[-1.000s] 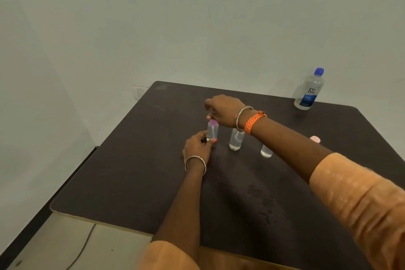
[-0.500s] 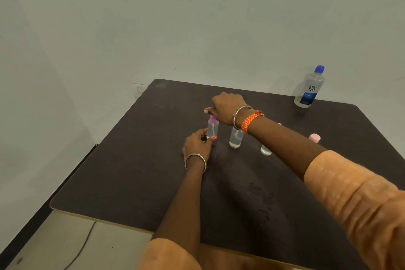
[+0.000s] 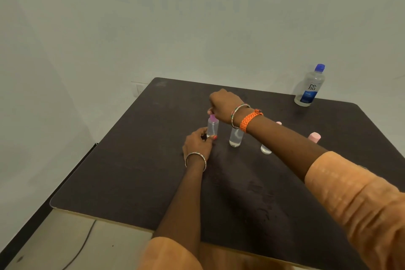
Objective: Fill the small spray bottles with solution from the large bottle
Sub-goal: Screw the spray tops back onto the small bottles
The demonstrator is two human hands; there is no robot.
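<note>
Standing on the dark brown square table [image 3: 135, 166] were three small clear plastic spray bottles, counted left to right. The leftmost small clear bottle with a pink pump top [image 3: 212, 126] was held upright near the table's middle. The left hand [image 3: 198, 143] was curled round its lower body, thumb and fingers pinching the base. The right hand [image 3: 223, 104] was closed over the pink top from above, its fingertips hidden behind the knuckles. A second small clear bottle [image 3: 235, 138] stood just beside the first, its top hidden by the right wrist, with clear liquid seen low in it. A third small clear bottle [image 3: 265, 149] was mostly covered by the right forearm; only its base could be seen.

Two pale pink caps were counted on the table beyond the forearm: one pale pink cylindrical cap [image 3: 314, 137] near the right edge, and what was possibly another pink cap [image 3: 278, 123], barely showing above the arm.

One large clear plastic bottle with a blue cap and blue label [image 3: 309, 86] stood upright at the far right corner, well apart from the hands. A thin dark cable [image 3: 81, 245] was seen on the floor below the table's near edge.
</note>
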